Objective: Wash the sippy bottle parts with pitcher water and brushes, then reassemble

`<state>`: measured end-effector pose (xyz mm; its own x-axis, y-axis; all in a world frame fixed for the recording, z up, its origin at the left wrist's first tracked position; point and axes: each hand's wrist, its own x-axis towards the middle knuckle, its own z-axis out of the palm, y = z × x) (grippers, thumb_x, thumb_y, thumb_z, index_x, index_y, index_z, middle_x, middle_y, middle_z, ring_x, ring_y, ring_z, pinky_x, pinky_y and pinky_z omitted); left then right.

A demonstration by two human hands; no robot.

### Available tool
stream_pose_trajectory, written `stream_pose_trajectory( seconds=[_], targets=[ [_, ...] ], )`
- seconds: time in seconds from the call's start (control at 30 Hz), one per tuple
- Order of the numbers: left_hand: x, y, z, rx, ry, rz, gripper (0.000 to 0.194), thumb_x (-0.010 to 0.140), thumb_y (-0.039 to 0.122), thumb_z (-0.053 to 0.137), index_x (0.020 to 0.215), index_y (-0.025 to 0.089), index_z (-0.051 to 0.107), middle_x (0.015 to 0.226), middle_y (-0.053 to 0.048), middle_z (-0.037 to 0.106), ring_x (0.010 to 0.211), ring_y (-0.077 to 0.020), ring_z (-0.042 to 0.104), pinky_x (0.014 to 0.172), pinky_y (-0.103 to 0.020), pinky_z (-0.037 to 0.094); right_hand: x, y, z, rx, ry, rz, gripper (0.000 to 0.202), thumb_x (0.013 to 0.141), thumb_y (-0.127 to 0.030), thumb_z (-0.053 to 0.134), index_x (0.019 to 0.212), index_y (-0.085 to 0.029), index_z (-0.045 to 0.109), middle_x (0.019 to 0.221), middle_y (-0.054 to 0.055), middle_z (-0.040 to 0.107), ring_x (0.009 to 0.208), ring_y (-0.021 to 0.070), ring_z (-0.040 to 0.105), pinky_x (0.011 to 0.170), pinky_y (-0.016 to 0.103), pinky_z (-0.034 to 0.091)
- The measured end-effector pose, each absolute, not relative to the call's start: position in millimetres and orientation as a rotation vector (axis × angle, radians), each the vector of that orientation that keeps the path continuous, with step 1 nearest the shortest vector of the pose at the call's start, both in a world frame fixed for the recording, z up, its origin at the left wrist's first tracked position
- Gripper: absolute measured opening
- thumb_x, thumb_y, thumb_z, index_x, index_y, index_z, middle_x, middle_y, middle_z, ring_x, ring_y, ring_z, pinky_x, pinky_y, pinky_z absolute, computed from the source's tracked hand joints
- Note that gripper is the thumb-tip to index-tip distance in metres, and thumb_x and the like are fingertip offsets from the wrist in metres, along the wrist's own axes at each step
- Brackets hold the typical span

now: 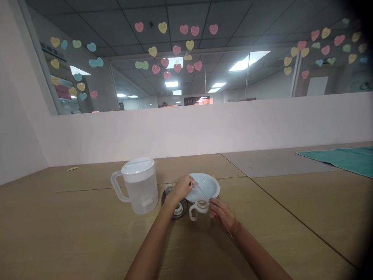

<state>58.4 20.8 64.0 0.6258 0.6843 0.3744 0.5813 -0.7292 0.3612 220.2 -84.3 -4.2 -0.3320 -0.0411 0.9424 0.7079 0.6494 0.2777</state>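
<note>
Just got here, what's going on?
A person's left hand holds a small clear round piece; the right hand holds a thin rod whose far end reaches toward it. An open, handled jar stands between the forearms, a white plate behind it, and a lidded pitcher to the left.

The lidded pitcher point(142, 194) blocks the left; the plate point(212, 186) (with the handled jar point(203, 219) just nearer) obstructs the middle. Rightward, the table point(279, 210) offers a wide, open path.
</note>
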Motion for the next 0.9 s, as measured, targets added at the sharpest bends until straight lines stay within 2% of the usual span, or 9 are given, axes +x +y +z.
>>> stream_pose_trajectory(
  seconds=[0.13, 0.4, 0.57, 0.73, 0.9],
  targets=[
    [62, 16, 66, 2.684, 0.968, 0.73, 0.023, 0.072, 0.012, 0.045, 0.068, 0.013, 0.068, 0.074, -0.006, 0.064, 0.075, -0.0153, 0.055, 0.073, -0.024, 0.042, 220, -82, -5, -0.592, -1.769, -0.804, 0.018, 0.088, -0.016, 0.038, 0.087, -0.013, 0.056, 0.081, 0.011, 0.064, 0.074, 0.0152, 0.059, 0.063, 0.027, 0.049],
    [72, -1, 71, 2.803, 0.855, 0.746, 0.026, 0.082, 0.016, 0.044, 0.085, 0.019, 0.069, 0.094, -0.005, 0.063, 0.085, -0.0148, 0.056, 0.079, -0.024, 0.042, 219, -80, -7, -0.657, -1.715, -0.823, 0.015, 0.085, -0.011, 0.041, 0.087, -0.013, 0.056, 0.078, 0.01, 0.064, 0.072, 0.0148, 0.06, 0.064, 0.027, 0.049],
    [82, -11, 70, 2.915, 0.888, 0.647, 0.024, 0.083, 0.019, 0.044, 0.084, 0.021, 0.068, 0.094, -0.002, 0.062, 0.083, -0.0141, 0.056, 0.074, -0.023, 0.042, 219, -79, -10, -0.644, -1.636, -0.832, 0.015, 0.085, -0.009, 0.042, 0.09, -0.012, 0.056, 0.077, 0.01, 0.063, 0.075, 0.0156, 0.06, 0.064, 0.028, 0.05],
    [86, -20, 74, 3.017, 0.913, 0.62, 0.028, 0.085, 0.018, 0.04, 0.085, 0.023, 0.067, 0.111, 0.0, 0.057, 0.085, -0.0131, 0.056, 0.073, -0.023, 0.041, 219, -78, -12, -0.68, -1.607, -0.832, 0.017, 0.085, -0.009, 0.042, 0.092, -0.014, 0.057, 0.078, 0.009, 0.063, 0.076, 0.0155, 0.061, 0.064, 0.027, 0.051],
    [90, -28, 79, 3.001, 0.811, 0.615, 0.029, 0.085, 0.016, 0.038, 0.08, 0.019, 0.067, 0.101, -0.001, 0.06, 0.082, -0.0131, 0.056, 0.071, -0.023, 0.041, 223, -70, -18, -0.689, -1.551, -0.781, 0.021, 0.083, -0.007, 0.042, 0.097, -0.014, 0.057, 0.082, 0.01, 0.064, 0.08, 0.0164, 0.061, 0.069, 0.03, 0.052]
  ],
)
